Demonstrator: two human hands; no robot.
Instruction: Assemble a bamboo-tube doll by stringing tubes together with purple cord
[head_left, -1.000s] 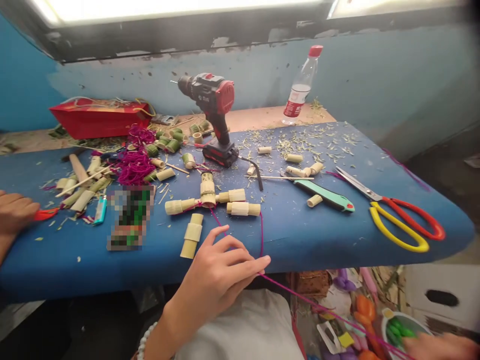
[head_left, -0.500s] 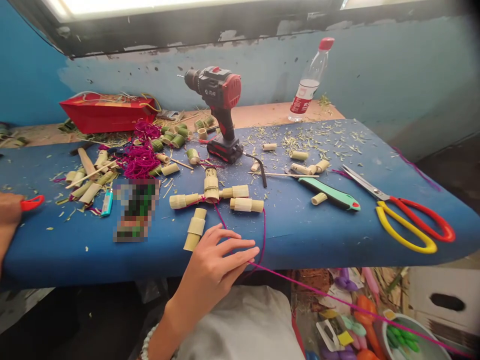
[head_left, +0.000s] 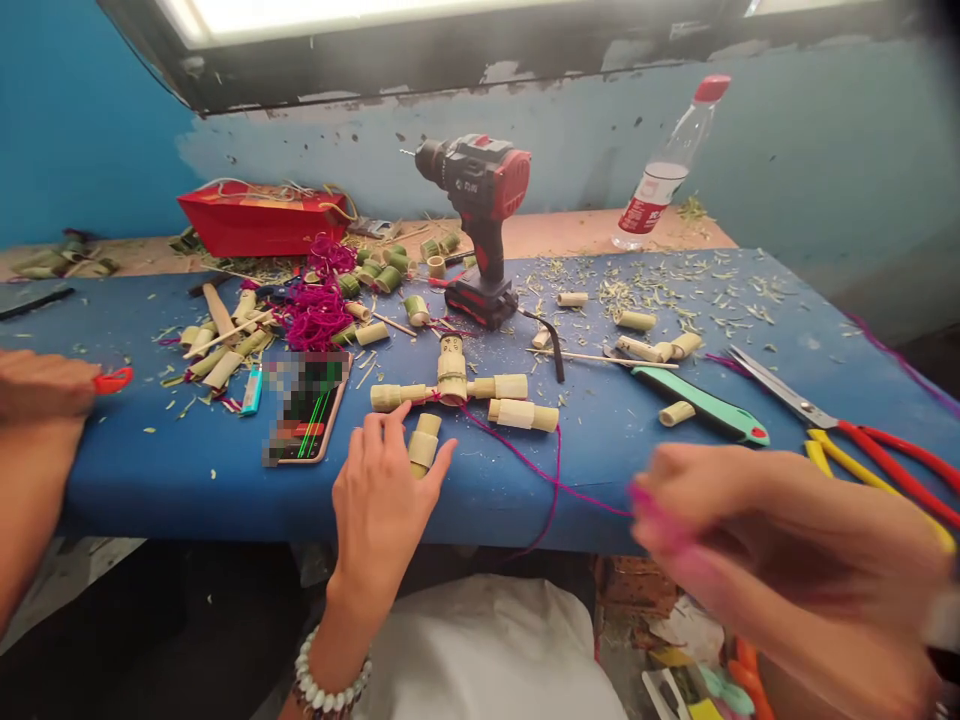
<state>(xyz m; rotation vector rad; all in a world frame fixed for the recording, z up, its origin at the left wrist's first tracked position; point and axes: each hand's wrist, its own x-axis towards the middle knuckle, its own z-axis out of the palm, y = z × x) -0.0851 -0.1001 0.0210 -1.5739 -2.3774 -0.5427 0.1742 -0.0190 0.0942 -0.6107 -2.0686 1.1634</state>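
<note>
A bamboo figure with a drawn face (head_left: 452, 365) lies on the blue-covered table, with jointed bamboo arms out to both sides. Fingers spread, my left hand (head_left: 386, 505) is palm down just below the figure's left-side arm (head_left: 397, 397). Between its thumb and forefinger, a short stepped bamboo piece (head_left: 424, 440) is partly covered by the hand. My right hand (head_left: 795, 560), blurred, is closed on magenta string at the right. The magenta string (head_left: 525, 467) runs from the figure to that hand. Another strand hangs from a second bamboo piece (head_left: 523, 414).
Behind the figure stands a cordless drill (head_left: 484, 220). Scissors (head_left: 810, 410) and a green-handled tool (head_left: 697, 400) lie right, near a bottle (head_left: 667, 170). Leftward are a phone (head_left: 322, 430), lighter (head_left: 252, 390), tangled magenta string (head_left: 319, 315) and another person's hand (head_left: 45, 390).
My left hand has shifted left, off the string and over to the bamboo piece. My right hand has entered from the right, closed on the string. The view has turned slightly left.
</note>
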